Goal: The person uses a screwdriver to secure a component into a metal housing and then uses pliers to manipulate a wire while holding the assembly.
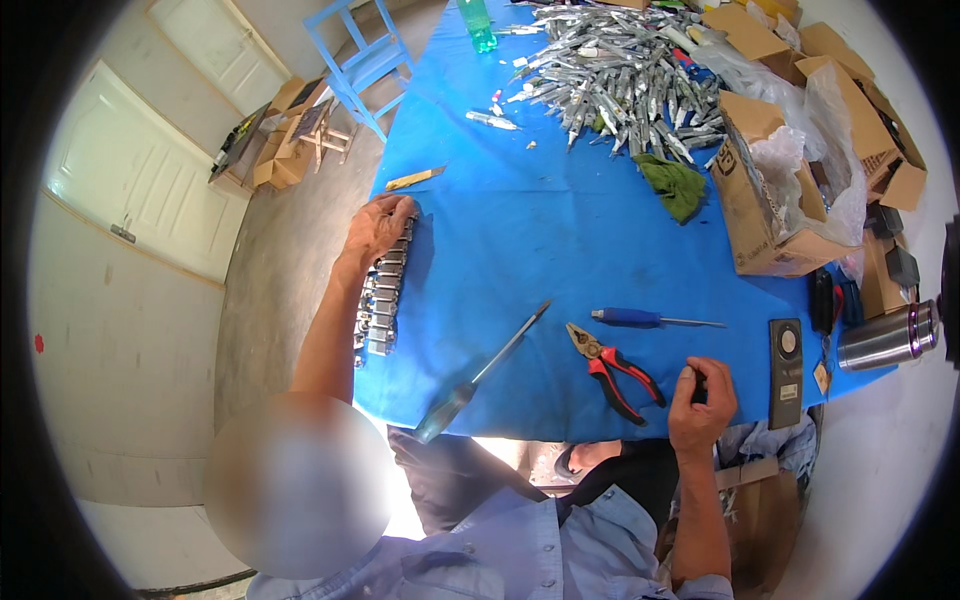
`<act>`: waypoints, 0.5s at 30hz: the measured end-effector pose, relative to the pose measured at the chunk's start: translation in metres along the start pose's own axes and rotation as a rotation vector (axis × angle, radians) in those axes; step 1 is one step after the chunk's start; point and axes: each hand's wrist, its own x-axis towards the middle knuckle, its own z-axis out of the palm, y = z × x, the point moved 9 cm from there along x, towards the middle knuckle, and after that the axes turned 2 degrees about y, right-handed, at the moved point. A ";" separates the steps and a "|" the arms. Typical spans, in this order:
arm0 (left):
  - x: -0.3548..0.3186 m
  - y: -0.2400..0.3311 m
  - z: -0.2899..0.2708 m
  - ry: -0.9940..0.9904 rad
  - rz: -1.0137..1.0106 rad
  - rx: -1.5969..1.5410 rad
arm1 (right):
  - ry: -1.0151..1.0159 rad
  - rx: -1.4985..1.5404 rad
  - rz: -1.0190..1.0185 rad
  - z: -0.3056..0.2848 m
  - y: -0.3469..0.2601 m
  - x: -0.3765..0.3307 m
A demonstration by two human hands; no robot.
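Note:
Along the left edge of the blue-covered table [520, 250] runs a row of small shiny metal pieces [384, 318]. My left hand [378, 226] lies over the far end of this row, its fingers bent around the pieces there. A yellow utility knife [414, 179] lies just beyond that hand. My right hand [702, 405] is at the near table edge, fingers curled around something dark that I cannot make out. Open-jawed pliers with red and black handles [612, 370] lie to its left. Nearby are a blue-handled screwdriver [630, 317] and a larger screwdriver with a translucent handle [455, 400].
A big heap of silvery slim pieces [620, 80] covers the far table, with a green bottle [480, 28] and green cloth [675, 187] beside it. Open cardboard boxes [765, 225] stand at right, near a steel flask [885, 338] and a dark flat device [786, 375].

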 end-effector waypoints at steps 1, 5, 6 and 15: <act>0.003 -0.014 0.001 -0.024 -0.060 -0.026 | 0.001 -0.001 -0.004 0.000 0.000 0.000; -0.001 -0.012 -0.005 -0.034 -0.168 -0.122 | 0.010 -0.012 -0.013 -0.001 0.000 0.000; -0.004 -0.006 -0.007 -0.035 -0.160 -0.147 | 0.012 -0.013 -0.015 -0.001 0.000 0.000; -0.004 -0.016 -0.002 0.000 -0.056 -0.165 | 0.012 -0.019 -0.015 -0.001 0.000 0.000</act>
